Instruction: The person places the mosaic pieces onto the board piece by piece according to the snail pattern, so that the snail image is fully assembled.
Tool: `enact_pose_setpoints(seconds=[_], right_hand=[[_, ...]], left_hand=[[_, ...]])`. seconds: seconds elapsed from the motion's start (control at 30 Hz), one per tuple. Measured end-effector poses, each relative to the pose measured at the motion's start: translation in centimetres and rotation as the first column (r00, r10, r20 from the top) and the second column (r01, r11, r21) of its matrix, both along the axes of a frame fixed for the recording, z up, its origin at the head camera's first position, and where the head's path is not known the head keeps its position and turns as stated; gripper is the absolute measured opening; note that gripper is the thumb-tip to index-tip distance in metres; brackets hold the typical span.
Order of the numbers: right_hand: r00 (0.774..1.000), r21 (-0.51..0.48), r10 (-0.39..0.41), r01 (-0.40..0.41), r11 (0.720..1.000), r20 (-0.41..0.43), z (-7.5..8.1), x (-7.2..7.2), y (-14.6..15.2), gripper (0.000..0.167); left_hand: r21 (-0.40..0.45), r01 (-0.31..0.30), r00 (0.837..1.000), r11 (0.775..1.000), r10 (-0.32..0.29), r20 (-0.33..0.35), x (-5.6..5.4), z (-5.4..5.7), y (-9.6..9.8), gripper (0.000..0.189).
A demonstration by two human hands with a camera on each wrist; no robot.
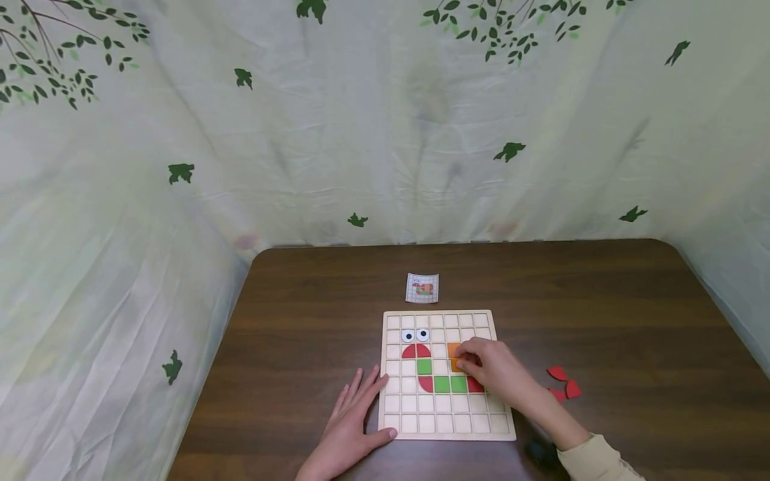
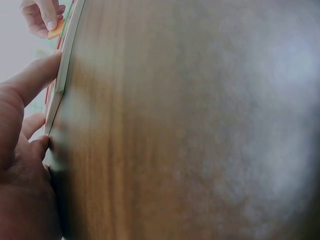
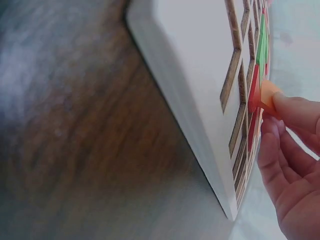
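Note:
My left hand (image 1: 349, 421) rests at the left edge of a white gridded puzzle board (image 1: 444, 424), its spread fingers and thumb touching the rim. Over the right half of the board, my right hand (image 1: 496, 367) pinches an orange square tile (image 3: 268, 95), which tilts above the grid in the right wrist view. Another patch of orange (image 1: 453, 349) shows just past the fingertips. Set in the grid are two eye tiles (image 1: 416, 335), several red curved pieces (image 1: 426, 384) and green squares (image 1: 442, 384). The right hand partly covers a red piece (image 1: 475, 385).
A small picture card (image 1: 422, 297) lies beyond the board. Loose red pieces (image 1: 573, 389) sit on the brown table (image 1: 301, 300) to the right, beside the forearm. Under the right wrist is a dark, blurred object (image 1: 541, 451). A leaf-patterned curtain (image 1: 385, 133) hangs behind the table.

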State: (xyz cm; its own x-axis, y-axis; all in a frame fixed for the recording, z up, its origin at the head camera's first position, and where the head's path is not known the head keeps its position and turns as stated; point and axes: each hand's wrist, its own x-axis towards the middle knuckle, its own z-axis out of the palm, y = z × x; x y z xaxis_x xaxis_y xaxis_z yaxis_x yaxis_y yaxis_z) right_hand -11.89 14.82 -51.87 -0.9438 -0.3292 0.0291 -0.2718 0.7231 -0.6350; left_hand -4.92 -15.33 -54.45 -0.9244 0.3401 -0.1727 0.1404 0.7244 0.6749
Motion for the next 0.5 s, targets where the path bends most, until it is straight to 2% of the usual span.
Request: enact_pose_setpoints(seconds=[0.13,0.3,0.5], right_hand=[[0.999,0.028,-0.002,0.003,1.000,-0.042,-0.08,0.00,-0.03,0.014],[0.995,0.050,0.003,0.002,0.999,-0.100,-0.16,0.03,0.04,0.011],[0.995,0.037,0.025,-0.021,0.999,-0.101,-0.38,-0.04,-0.01,0.012]], left_hand=[[0.002,-0.001,1.000,1.000,0.001,-0.001,-0.02,0.01,-0.02,0.084],[0.017,0.006,0.999,1.000,-0.005,-0.037,0.02,-0.02,-0.12,0.082],[0.017,0.004,1.000,1.000,-0.003,-0.029,0.05,-0.08,-0.03,0.082]])
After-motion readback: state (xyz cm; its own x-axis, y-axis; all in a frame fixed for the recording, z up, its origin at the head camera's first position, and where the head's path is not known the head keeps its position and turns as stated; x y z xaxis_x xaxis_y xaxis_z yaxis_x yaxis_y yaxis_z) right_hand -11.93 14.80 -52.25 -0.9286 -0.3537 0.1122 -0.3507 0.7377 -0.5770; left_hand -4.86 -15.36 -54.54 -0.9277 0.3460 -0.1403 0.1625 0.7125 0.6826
